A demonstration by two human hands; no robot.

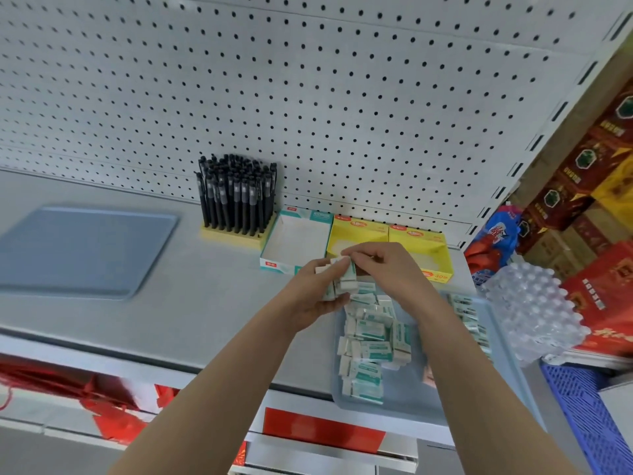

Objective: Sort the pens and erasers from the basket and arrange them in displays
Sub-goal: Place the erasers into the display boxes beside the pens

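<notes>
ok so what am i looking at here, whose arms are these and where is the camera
No machine here: a person wears one camera on the head, looking down at their own bare arms over a shop shelf. Erasers lie in the basket. The left hand holds a small stack of them, and the right hand pinches its top. Behind stand black pens in a holder, a white box and yellow boxes.

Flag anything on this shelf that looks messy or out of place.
Only the erasers in the basket: they lie heaped at mixed angles, unsorted. The pens stand upright in their holder, and the display boxes sit squarely in a row.
</notes>
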